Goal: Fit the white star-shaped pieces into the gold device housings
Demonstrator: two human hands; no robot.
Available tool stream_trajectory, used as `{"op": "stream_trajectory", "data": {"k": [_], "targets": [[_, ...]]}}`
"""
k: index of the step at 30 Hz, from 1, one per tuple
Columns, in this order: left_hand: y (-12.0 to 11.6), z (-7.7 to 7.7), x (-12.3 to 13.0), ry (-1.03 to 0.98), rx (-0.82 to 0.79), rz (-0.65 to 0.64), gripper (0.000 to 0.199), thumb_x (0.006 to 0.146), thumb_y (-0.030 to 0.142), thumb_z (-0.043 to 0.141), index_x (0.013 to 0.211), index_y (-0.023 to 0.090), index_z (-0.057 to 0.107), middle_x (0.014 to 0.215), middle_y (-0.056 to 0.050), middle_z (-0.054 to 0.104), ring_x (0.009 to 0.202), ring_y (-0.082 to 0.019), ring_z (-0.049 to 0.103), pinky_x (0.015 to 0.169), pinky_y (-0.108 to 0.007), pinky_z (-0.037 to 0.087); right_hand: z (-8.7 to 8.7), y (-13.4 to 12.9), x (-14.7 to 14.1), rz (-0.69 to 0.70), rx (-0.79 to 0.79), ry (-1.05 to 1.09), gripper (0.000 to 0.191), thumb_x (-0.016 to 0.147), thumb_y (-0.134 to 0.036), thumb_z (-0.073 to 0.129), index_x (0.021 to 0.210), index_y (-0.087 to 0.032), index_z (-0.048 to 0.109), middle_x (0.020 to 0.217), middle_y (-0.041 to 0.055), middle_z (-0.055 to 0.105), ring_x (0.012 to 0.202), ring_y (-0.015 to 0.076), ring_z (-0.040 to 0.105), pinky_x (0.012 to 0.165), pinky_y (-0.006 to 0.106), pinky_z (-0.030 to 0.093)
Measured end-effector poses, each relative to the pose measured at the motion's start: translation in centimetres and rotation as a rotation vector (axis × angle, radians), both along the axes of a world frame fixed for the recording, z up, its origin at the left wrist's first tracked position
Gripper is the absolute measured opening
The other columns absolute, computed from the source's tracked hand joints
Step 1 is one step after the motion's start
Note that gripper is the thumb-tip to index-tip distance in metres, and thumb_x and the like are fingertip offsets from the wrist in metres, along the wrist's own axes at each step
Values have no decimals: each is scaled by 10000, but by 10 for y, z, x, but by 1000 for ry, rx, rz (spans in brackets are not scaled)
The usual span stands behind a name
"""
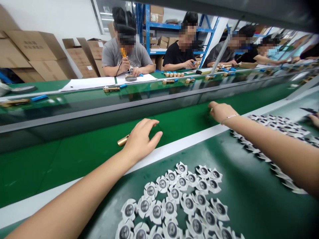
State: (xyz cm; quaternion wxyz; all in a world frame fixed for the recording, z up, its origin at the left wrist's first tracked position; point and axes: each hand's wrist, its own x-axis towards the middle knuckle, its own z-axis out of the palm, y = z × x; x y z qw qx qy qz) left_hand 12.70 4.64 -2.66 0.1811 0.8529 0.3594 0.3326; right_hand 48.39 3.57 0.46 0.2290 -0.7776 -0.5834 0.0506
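My left hand (142,137) is over the green conveyor belt (74,156), thumb and fingers apart, with nothing between them. A brass tube with a small hole (122,141) lies on the belt against the outer side of this hand, partly hidden by it. Farther right, my right hand (221,111) reaches over the belt with its fingers curled downward and closed. What they hold, if anything, is hidden. On the green worktable nearest me, several white fan wheels with dark round hubs (169,207) lie in a cluster below my left hand.
More white fan wheels (279,124) lie under my right forearm. At the right edge shows another person's hand (314,119) beside a dark tool. Across the belt, several co-workers sit along a raised shelf (89,89) carrying brass parts with blue pieces (114,88). Cardboard boxes (37,49) stand behind.
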Motion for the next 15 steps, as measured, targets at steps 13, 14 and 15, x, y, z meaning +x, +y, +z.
{"op": "stream_trajectory", "data": {"k": [13,14,15], "targets": [[-49,15,32,-820,-1446,-191,168,852,292,637,878,134,588,819,-36,614,700,-107,590,659,-218,475,5,-134,-184,761,314,-157,209,952,-112,417,1036,-130,608,1064,90,628,1005,202,597,866,304,478],[-44,12,31,-853,-1402,-142,141,846,264,637,873,141,572,766,-16,592,647,-97,565,619,-214,468,2,-132,-179,710,308,-86,185,943,-126,453,1048,-143,605,1115,79,615,1044,190,582,893,290,468],[-39,8,29,-879,-1355,-110,133,840,248,639,882,151,558,721,3,567,610,-91,540,591,-213,461,-1,-130,-173,647,283,-19,180,932,-134,479,1061,-155,603,1132,68,608,1050,180,575,896,281,465]]}}
